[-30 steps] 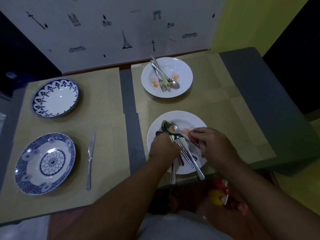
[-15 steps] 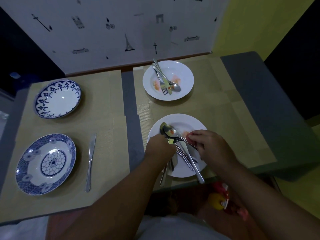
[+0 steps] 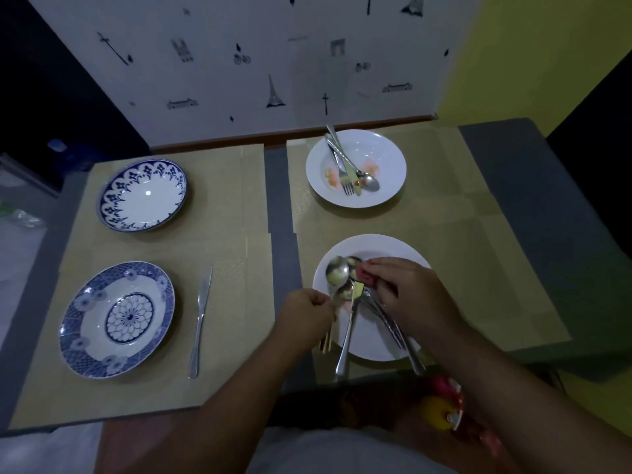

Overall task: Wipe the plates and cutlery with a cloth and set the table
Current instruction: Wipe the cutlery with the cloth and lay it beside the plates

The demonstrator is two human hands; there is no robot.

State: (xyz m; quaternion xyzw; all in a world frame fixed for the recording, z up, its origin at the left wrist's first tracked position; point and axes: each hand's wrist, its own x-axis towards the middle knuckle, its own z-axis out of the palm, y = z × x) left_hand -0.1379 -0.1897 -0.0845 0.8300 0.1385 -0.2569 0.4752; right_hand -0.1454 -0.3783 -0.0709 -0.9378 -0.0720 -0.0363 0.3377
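Observation:
A white plate (image 3: 407,249) at the near right holds a pile of cutlery (image 3: 352,302). My left hand (image 3: 307,313) is closed on the handle of a spoon (image 3: 337,273), whose bowl is lifted over the plate's left side. My right hand (image 3: 407,295) pinches a small red cloth (image 3: 365,276) just right of the spoon's bowl, above the other cutlery. A second white plate (image 3: 386,155) behind it carries a fork, knife and spoon with orange smears. On the left mat lie two blue-patterned plates, the near one (image 3: 116,319) and the far one (image 3: 143,195), and a table knife (image 3: 200,319).
Tan placemats (image 3: 219,213) cover a grey table (image 3: 533,200), which ends at a white patterned wall (image 3: 273,63). Red and yellow objects (image 3: 443,401) lie below the table's near edge by my right forearm.
My left hand has drawn one spoon out of the pile toward the left and lifted its bowl. My right hand with the red cloth has shifted up beside the bowl.

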